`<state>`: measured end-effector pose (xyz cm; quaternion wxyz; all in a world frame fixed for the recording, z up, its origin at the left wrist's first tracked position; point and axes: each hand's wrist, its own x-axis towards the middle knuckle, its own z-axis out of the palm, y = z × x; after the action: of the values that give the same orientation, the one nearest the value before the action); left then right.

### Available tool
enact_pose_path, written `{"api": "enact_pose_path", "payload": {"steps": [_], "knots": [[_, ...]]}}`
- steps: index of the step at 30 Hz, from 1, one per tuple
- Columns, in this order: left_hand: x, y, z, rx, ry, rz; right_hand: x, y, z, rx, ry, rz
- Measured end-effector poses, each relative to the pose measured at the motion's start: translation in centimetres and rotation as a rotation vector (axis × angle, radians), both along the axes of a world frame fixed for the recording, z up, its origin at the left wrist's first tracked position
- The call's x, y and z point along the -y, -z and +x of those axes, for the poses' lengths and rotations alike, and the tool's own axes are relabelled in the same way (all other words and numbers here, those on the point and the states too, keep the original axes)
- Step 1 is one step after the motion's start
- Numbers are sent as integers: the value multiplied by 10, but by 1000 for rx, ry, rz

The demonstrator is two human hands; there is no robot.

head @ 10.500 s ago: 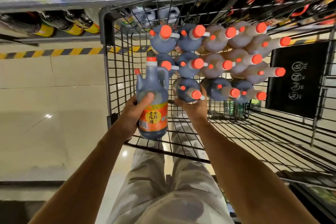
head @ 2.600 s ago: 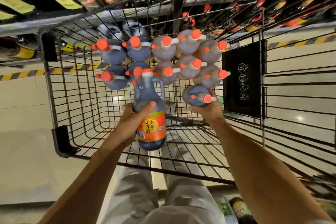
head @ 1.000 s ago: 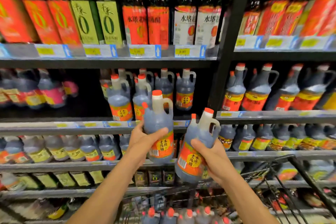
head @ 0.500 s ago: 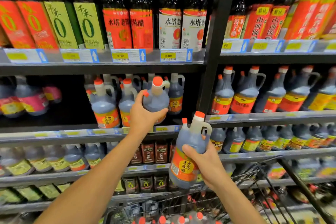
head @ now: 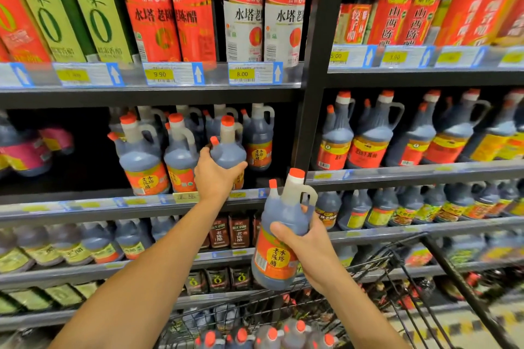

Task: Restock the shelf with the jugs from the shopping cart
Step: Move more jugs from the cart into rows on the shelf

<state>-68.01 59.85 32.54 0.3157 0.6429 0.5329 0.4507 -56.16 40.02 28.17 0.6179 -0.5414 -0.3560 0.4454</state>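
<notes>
My left hand (head: pixel 215 176) grips a dark vinegar jug (head: pixel 228 147) with an orange cap, holding it at the front of the middle shelf (head: pixel 141 202), right of two matching jugs (head: pixel 140 156). My right hand (head: pixel 307 246) holds a second jug (head: pixel 280 241) with an orange label lower down, in front of the shelves and above the cart. Several more orange-capped jugs (head: pixel 266 336) stand in the shopping cart (head: pixel 397 272) at the bottom.
Tall bottles (head: pixel 175 14) fill the top shelf behind price tags (head: pixel 160 74). A black upright post (head: pixel 314 93) divides the shelving; other jugs (head: pixel 368 136) stand to its right. The left part of the middle shelf is dark, with pink-labelled jugs (head: pixel 25 147).
My left hand has pushed its jug further onto the middle shelf, next to the two jugs there. My right hand keeps its jug at about the same place.
</notes>
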Motion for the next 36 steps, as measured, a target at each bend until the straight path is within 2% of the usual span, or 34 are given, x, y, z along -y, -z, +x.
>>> {"api": "enact_pose_path", "payload": {"steps": [8, 14, 20, 23, 29, 36], "knots": [[1, -5, 3, -122, -13, 131, -1, 3, 2, -7, -6, -32], [6, -13, -10, -412, -58, 234, -5, 2, 0, -7, -8, -49], [7, -1, -49, -356, -23, 335, -15, -2, -13, 18, -4, -49], [7, 16, -75, -415, -22, 401, -24, -10, -23, 85, 28, -42], [-19, 52, -123, -751, 60, 400, -54, -43, -41, 258, 182, 98], [-31, 71, -135, -819, 81, 433, -96, -66, -50, 480, 372, 271]]}}
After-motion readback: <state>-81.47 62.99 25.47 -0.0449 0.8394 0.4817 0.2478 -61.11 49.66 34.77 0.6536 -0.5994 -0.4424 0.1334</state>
